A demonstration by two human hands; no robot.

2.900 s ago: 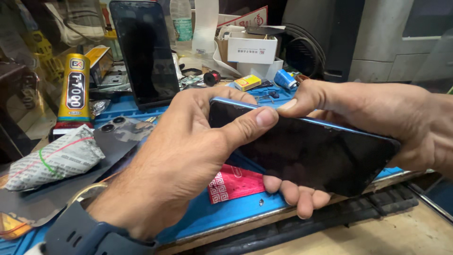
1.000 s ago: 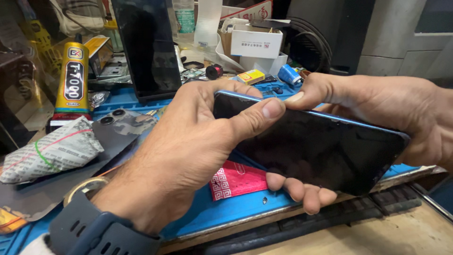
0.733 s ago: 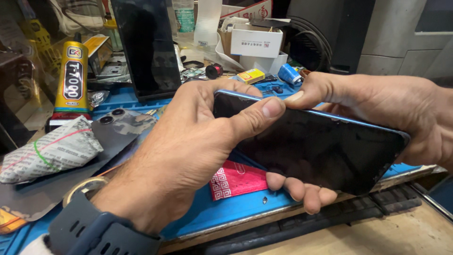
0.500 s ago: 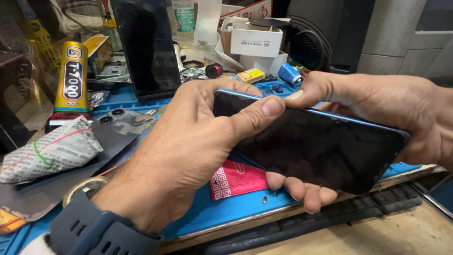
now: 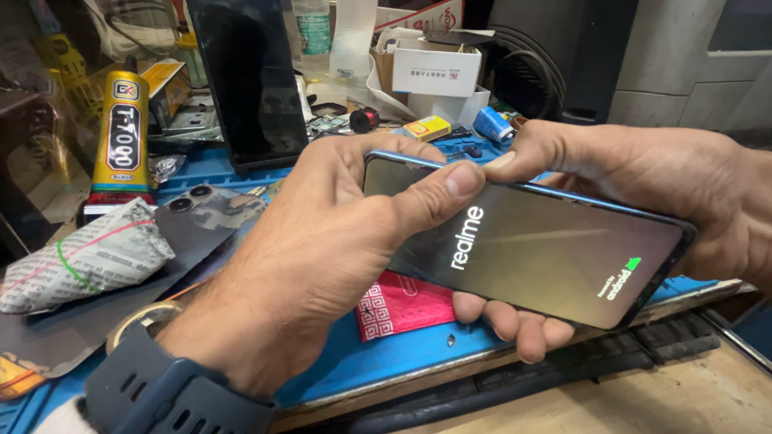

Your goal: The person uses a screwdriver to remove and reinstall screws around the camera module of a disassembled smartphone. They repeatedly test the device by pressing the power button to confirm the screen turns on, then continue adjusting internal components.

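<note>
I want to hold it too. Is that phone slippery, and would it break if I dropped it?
Probably slippery: the phone has a glossy glass front that reflects light. Likely fragile too, being thin and flat. Both the left hand and right hand grip its edges.

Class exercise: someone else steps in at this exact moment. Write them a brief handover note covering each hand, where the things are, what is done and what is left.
Left hand: grips the near end of the dark slim smartphone, thumb on the glass.
Right hand: holds the far end, fingers beneath, index fingertip on the top edge.
Phone is held above the blue work mat, over a red patterned card. Yellow glue tube stands at the left.
Done: screen is lit with a start-up logo.
Left: cannot tell from this view.
</note>
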